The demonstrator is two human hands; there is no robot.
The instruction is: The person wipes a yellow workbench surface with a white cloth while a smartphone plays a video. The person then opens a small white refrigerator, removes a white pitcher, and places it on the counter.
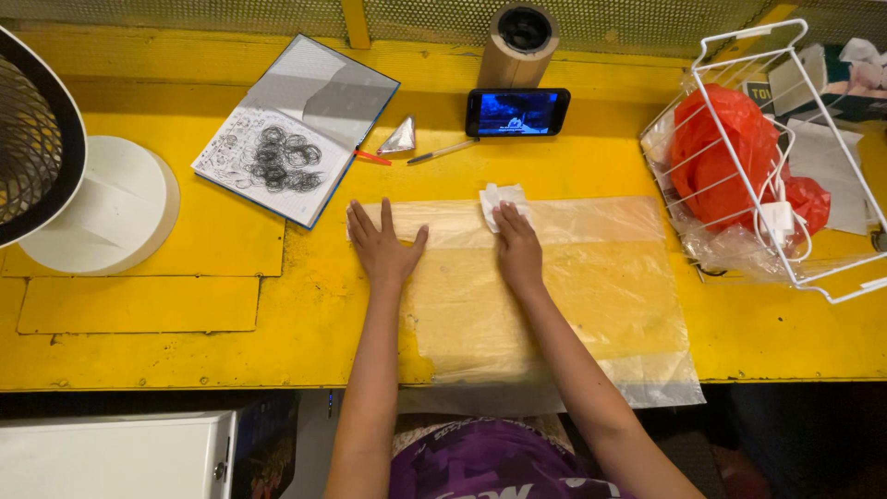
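A clear plastic sheet (591, 286) lies spread flat on the yellow table (166, 360), its near edge hanging over the front. My left hand (383, 245) rests flat, fingers spread, on the sheet's far left corner. My right hand (517, 245) presses a small crumpled white tissue (499, 199) against the sheet near its far edge, fingers on top of it.
An open notebook (296, 125) with scribbles lies at the back left, with a foil piece (399, 139) and a pen (442, 152) beside it. A phone (517, 112) leans against a cardboard tube (517, 42). At right is a white wire basket (767, 157) with red plastic. A fan base (102, 203) stands at left.
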